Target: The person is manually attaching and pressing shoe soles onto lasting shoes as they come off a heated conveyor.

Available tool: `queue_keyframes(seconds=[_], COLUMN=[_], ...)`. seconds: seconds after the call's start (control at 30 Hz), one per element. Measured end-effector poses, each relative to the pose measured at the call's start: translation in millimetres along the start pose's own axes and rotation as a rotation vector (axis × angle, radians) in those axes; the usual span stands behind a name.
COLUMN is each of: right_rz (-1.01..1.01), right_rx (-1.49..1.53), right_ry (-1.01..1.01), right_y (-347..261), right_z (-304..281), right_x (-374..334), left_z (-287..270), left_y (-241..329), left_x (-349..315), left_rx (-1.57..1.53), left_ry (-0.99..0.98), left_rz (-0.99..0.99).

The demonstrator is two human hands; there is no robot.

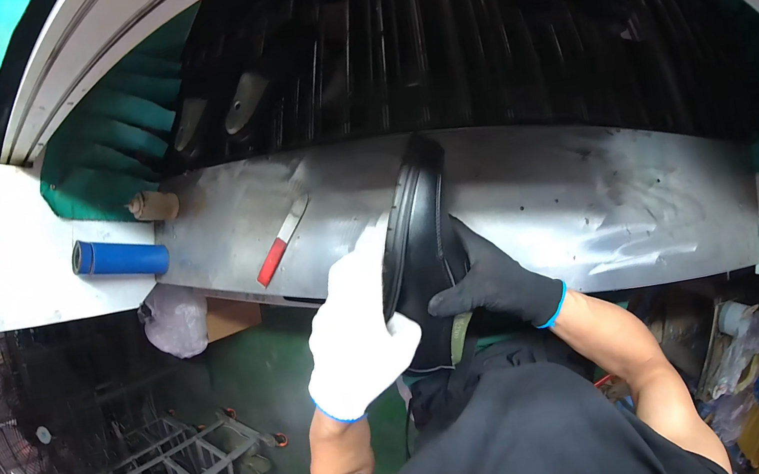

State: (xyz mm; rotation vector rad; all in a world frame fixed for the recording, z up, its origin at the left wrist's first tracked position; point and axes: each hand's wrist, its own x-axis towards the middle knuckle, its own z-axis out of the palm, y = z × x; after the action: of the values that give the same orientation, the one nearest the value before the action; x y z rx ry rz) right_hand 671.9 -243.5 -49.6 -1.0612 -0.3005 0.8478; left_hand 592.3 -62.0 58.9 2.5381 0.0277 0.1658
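Bkgd: shiny metal desk w/ white panels at both ends, its far edge against a dark slatted bed under a curved white frame.

L grip, white glove, is closed on the sole side of a black boot, thumb nr the boot's top end. R grip, dark glove w/ blue cuff, grasps the other side, thumb laid across the upper. Boot is on edge, sole facing L, toe pointing away over the desk, top end past the near edge, close to the torso; can't tell if it touches the metal.

L of boot, well apart from it: red-handled knife on the desk, set diagonally, handle twd near edge. Gap betw. knife & boot shows metal. R of boot, a wide metal stretch runs to the R end panel.

Further L: blue cylinder lying by the desk's L edge, beige bottle just beyond. Far side: dark shoes on the slats. Below L, floor level: metal rack.
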Motion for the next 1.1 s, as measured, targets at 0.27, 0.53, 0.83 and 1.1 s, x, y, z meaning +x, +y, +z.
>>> queue_keyframes(seconds=[0.27,0.53,0.83,1.1], right_rz=[0.055,-0.125,0.251,-0.248], right_rx=[0.046,-0.108,0.420,-0.288], right_ry=[-0.059,0.032,0.072,0.262], right_y=[-17,-14,-15,-23], right_z=[3,12,22,-54], right_x=[-1,-6,-6,1], left_z=[19,12,-30,-2], left_y=[-8,4,4,-32], left_x=[5,7,18,-11], left_rx=[-0.392,-0.327,-0.448,-0.221], left_ry=[0.255,0.149,0.365,0.606], left_rz=[-0.168,-0.207,0.026,0.372])
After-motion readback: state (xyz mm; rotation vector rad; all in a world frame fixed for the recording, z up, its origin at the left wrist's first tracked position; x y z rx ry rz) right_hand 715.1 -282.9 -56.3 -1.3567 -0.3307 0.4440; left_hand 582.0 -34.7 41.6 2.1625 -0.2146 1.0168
